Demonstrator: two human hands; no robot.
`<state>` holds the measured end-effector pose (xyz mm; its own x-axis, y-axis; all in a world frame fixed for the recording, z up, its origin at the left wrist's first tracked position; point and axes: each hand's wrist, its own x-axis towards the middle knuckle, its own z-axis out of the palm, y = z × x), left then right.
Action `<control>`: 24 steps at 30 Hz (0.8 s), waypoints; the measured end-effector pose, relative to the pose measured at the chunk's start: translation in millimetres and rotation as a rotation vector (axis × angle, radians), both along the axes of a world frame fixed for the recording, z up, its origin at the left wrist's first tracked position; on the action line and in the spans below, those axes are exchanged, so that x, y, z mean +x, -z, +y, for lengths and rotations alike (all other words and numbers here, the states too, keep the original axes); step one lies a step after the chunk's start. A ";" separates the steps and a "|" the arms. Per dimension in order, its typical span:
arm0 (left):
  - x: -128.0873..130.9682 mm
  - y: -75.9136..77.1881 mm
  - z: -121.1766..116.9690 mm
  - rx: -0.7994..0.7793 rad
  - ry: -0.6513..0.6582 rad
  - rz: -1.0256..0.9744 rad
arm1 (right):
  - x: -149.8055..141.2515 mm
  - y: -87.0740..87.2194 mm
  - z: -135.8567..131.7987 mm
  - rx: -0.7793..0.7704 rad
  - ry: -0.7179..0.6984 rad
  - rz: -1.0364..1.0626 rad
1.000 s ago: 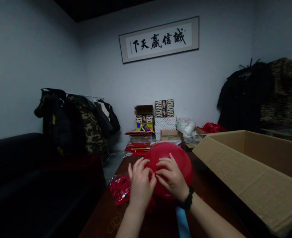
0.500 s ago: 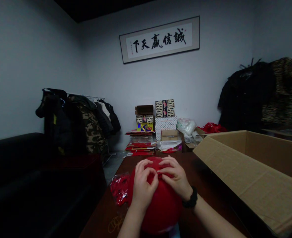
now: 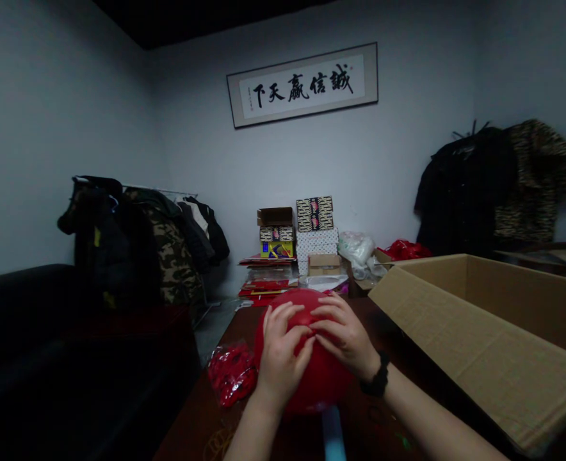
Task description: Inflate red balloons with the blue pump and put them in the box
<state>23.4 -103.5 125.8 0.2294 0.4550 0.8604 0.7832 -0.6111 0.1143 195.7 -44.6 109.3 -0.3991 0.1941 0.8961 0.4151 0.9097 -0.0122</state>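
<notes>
A round, red inflated balloon is between my two hands above the dark wooden table. My left hand is on its left side, thumb and forefinger pinched at the part facing me. From the right, my right hand pinches at the same spot, its other fingers curved over the balloon. The fingertips meet there, and they mostly hide what they grip, likely the balloon's neck. A light blue strip-like object shows below the balloon.
Left of the balloon lies a clear plastic bag of red items, with thin yellowish loops nearer me. A large open cardboard box stands at right. Stacked boxes and red flat packs are at the back.
The balloon and both hands have risen a little, uncovering more of the light blue object beneath. My fingers have drawn closer together at the pinch. The view has shifted slightly.
</notes>
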 end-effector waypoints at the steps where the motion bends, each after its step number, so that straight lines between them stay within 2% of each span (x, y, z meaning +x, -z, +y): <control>1: 3.6 -1.5 0.7 0.003 0.015 0.007 | 6.0 -2.6 0.6 0.008 0.007 -0.031; 7: 36.4 -7.9 7.2 0.004 0.120 0.060 | 52.3 -20.2 -1.1 0.121 0.104 -0.163; 12: 79.1 -31.3 14.9 0.084 0.191 0.118 | 101.4 -41.8 -6.5 0.342 0.229 -0.144; 18: 137.5 -62.9 27.5 0.144 0.248 0.179 | 167.0 -71.2 -20.1 0.386 0.411 -0.192; 24: 197.7 -72.6 42.3 0.205 0.281 0.198 | 224.4 -84.9 -28.9 0.416 0.577 -0.234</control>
